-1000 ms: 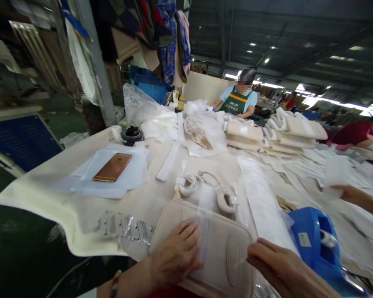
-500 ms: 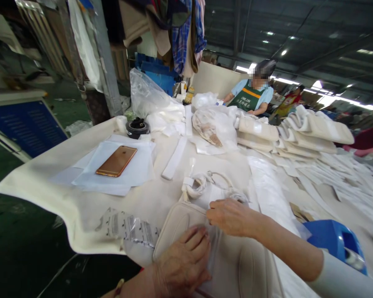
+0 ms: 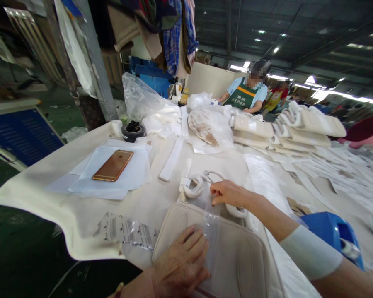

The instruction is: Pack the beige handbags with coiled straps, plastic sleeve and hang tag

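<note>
A cream padded cushion (image 3: 236,256) lies at the near edge of the table, partly under a clear plastic bag (image 3: 205,207). My left hand (image 3: 182,263) rests flat on the cushion's left part, fingers stretched out over the plastic. My right hand (image 3: 228,193) reaches forward across the cushion with its fingers curled in a pinch at the bag's far edge, right by a white rolled strap (image 3: 194,186) and its thin metal loop. What the pinch holds is hard to make out.
A gold phone (image 3: 113,165) lies on white sheets at the left. A printed plastic bag (image 3: 127,236) lies near the table's edge. A blue tape dispenser (image 3: 335,236) stands at the right. Stacked cream cushions (image 3: 292,130) and a person in a green apron (image 3: 245,97) are beyond.
My right hand came in from the lower right, crossed the cushion and moved farther forward to the strap at the bag's far edge. My left hand stayed pressed on the cushion.
</note>
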Tool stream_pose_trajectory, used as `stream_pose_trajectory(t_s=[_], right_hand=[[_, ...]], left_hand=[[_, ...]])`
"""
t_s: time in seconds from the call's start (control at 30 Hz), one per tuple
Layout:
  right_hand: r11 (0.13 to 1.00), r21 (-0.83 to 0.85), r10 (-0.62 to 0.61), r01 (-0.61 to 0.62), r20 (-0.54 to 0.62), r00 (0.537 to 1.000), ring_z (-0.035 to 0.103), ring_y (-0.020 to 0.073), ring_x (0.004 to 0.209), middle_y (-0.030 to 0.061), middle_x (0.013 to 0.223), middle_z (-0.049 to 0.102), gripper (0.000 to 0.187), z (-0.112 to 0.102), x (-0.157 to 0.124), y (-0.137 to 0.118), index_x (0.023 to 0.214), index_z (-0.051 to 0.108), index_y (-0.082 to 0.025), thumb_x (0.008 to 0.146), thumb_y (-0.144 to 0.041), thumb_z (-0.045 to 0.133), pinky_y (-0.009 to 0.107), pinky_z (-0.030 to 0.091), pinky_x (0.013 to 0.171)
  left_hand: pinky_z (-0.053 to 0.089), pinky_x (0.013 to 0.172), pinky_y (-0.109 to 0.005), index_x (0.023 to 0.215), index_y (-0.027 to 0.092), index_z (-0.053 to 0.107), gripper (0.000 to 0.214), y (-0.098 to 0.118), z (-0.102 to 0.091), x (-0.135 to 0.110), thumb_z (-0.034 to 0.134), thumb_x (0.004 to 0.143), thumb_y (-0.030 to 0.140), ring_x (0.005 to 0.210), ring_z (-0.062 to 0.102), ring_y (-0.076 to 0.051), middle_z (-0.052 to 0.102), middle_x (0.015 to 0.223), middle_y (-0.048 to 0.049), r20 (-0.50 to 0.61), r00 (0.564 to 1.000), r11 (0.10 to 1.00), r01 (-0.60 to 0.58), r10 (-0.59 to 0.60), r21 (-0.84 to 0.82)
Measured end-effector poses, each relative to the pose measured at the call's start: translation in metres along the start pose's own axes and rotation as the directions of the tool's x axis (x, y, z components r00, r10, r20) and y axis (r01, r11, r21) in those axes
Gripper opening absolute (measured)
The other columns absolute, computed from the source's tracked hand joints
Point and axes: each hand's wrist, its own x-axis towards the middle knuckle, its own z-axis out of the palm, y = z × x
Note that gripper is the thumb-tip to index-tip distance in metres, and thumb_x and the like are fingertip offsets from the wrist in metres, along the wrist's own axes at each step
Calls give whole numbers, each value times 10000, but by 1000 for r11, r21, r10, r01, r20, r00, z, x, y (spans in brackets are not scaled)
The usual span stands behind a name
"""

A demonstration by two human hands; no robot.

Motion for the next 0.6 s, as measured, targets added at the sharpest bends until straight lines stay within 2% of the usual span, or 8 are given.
stream_pose_trajectory(t_s=[0.03,0.13,0.2,0.27,0.37,0.43,0.5,0.6], right_hand=[[1000,-22,-13,11,-80,997,579,151,708,16,754,627,57,2,-8,-5,794,631,-140,808,-151,577,257,457,661],[993,-89,-97,75,-278,956,579,223,884,111,937,645,292,27,-42,-35,888,632,-130,851,-57,351,390,461,818],[981,-124,-182,148,-340,923,583,237,994,118,1051,660,353,57,-64,-58,993,622,-155,809,-36,345,411,473,884],[938,-273,-317,214,-428,846,540,300,1140,179,1190,615,425,87,-80,-75,1170,554,-82,779,-84,387,462,496,898],[869,-463,-412,175,-481,774,569,344,1116,227,1219,585,477,115,-91,-87,1210,511,21,765,-140,454,446,560,814],[869,-466,-409,164,-491,770,592,325,1092,194,1213,597,440,122,-95,-87,1209,523,-4,806,-174,481,424,574,809],[891,-408,-402,199,-503,765,593,289,1102,138,1213,611,385,128,-99,-86,1221,534,-71,862,-202,486,401,570,847],[922,-234,-386,307,-520,762,619,200,1069,13,1121,681,320,152,-105,-87,1207,568,-246,912,-203,450,340,560,885]], left_hand=[[328,1074,-393,1112,78,561,415,0,1,0,503,878,415,1107,533,-227,640,1071,-107,-4,1000,1000,3,-3,-12],[330,1083,-404,995,118,592,316,1,5,-3,527,864,399,1045,548,-208,642,979,-77,-39,999,998,22,-25,-63],[332,1087,-403,917,131,593,265,2,9,-5,551,845,382,1026,544,-204,634,947,-69,-73,997,996,25,-31,-84],[350,1077,-395,889,126,585,232,1,10,-9,559,830,348,994,544,-202,628,929,-75,-101,995,996,11,-20,-91],[408,1029,-380,871,134,573,204,0,7,-14,528,829,329,902,549,-188,615,863,-70,-111,994,991,0,-15,-133],[442,991,-379,872,146,567,260,-2,0,-15,478,860,390,892,553,-192,611,859,-78,-92,996,984,-4,-13,-179],[458,973,-381,876,153,562,330,-3,-7,-12,416,891,449,873,564,-190,612,846,-80,-77,997,977,-11,-6,-214],[473,944,-328,808,175,549,297,-5,-15,-6,381,918,394,818,575,-161,604,793,-54,-86,996,975,-15,-4,-221]])
